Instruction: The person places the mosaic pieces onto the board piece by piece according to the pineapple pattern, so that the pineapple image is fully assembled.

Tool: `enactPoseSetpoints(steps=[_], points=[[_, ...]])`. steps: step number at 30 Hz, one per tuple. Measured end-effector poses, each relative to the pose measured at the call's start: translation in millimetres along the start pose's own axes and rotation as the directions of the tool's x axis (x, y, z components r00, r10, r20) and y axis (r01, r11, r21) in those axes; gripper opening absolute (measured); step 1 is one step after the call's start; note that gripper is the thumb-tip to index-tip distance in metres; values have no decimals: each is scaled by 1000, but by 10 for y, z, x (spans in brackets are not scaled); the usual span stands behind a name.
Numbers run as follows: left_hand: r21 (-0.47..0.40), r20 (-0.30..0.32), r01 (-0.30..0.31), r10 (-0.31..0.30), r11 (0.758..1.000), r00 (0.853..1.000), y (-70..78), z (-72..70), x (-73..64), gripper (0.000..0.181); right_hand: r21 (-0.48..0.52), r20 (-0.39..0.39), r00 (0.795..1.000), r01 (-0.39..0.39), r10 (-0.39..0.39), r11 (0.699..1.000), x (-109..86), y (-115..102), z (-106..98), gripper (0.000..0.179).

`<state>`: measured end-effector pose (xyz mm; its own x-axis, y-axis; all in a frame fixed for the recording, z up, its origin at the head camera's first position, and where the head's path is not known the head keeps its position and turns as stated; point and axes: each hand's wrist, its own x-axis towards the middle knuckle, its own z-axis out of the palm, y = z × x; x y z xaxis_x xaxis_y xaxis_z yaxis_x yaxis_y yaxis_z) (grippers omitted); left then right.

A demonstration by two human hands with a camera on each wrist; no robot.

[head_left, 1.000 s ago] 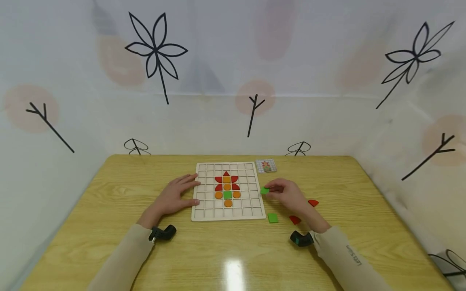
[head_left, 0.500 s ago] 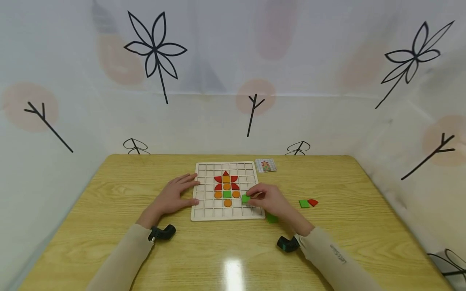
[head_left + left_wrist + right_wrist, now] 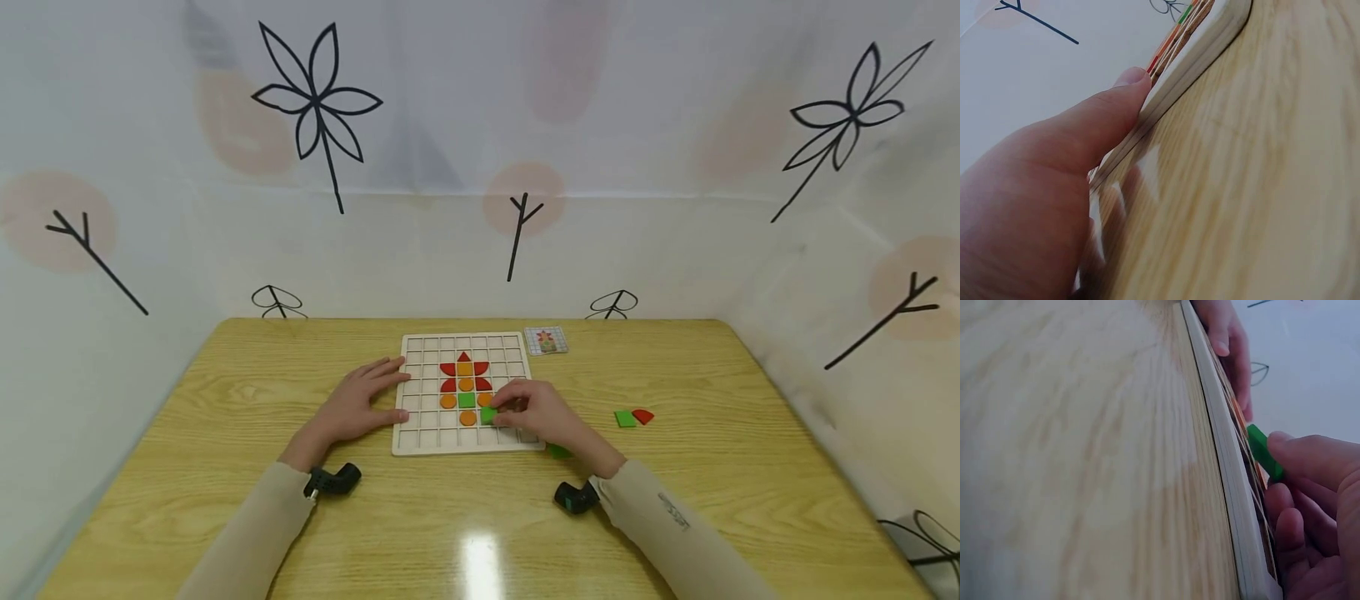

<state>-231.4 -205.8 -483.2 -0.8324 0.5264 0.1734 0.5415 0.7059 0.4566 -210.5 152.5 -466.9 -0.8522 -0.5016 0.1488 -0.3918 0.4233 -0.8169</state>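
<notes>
A pale wooden grid board [image 3: 420, 437] lies on the table, with red, orange and green pieces forming a figure in its middle cells. My right hand [image 3: 536, 410] pinches a green square tile [image 3: 488, 415] between thumb and fingers, just right of the lowest orange disc [image 3: 468, 417]. In the right wrist view that green tile [image 3: 1264, 452] is tilted at the board's surface. My left hand [image 3: 360, 404] rests at the board's left edge with fingers spread. The left wrist view shows the thumb [image 3: 1116, 106] on the board's rim.
Another green square [image 3: 559, 451], partly hidden by my right hand, lies at the board's right edge. Farther right, a green square [image 3: 625, 418] sits beside a red quarter-circle piece [image 3: 642, 416]. A small pattern card [image 3: 546, 341] lies beyond the board's upper right corner.
My right hand has carried the green square tile leftward from beside the board to over its lower cells, right of the lowest orange disc. My left hand has stayed put.
</notes>
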Motion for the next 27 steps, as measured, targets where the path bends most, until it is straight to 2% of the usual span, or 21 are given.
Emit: enactPoseSetpoints(steps=[6, 12, 27], points=[[8, 0, 4, -4, 1000, 1000, 17, -28, -2, 70, -14, 22, 999, -44, 45, 999, 30, 13, 24, 18], [12, 7, 10, -10, 1000, 1000, 35, -31, 3, 71, -11, 54, 997, -57, 58, 998, 30, -22, 2, 17], [11, 6, 1, -1, 1000, 1000, 41, -32, 7, 71, -30, 75, 997, -12, 14, 999, 51, -33, -4, 7]])
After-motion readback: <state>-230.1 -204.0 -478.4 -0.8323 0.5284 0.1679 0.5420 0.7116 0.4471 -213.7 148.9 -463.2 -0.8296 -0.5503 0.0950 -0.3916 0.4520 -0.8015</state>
